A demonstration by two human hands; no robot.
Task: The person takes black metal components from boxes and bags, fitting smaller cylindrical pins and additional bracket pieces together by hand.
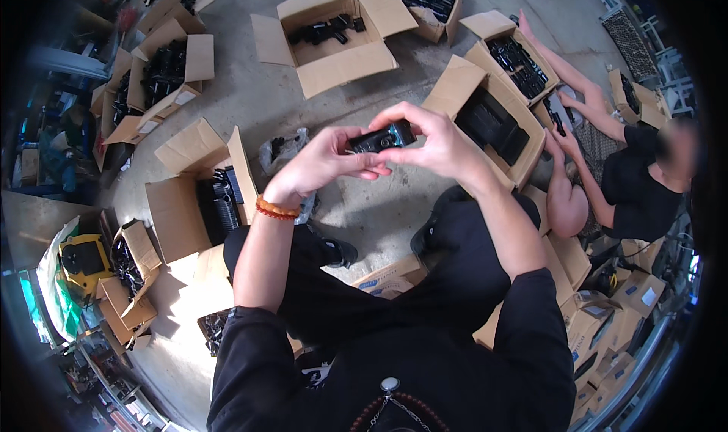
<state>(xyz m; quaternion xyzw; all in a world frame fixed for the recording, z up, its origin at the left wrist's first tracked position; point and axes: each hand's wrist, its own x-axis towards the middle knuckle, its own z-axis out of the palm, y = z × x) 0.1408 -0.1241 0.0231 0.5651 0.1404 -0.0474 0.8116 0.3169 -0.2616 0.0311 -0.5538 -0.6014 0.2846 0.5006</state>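
Observation:
Between both hands, out in front of my lap, is a small black plastic part [373, 141] with rounded ends, a round detail on its face and a bluish glint. My left hand [334, 159] grips its left end, fingers curled beneath, with orange and red bead bracelets at the wrist. Round the right end, my right hand [428, 140] closes with thumb below and index finger above. Its exact kind is hard to make out. Under the hands lies grey concrete floor, with a clear plastic bag [277, 153] beyond my left wrist.
An open carton [345, 72] with a few black parts stands ahead. Another carton [174, 219] with black parts is at left, and one [523, 170] with black trays at right. A co-worker [637, 174] sits at far right, handling a black part. A yellow case [83, 263] lies far left.

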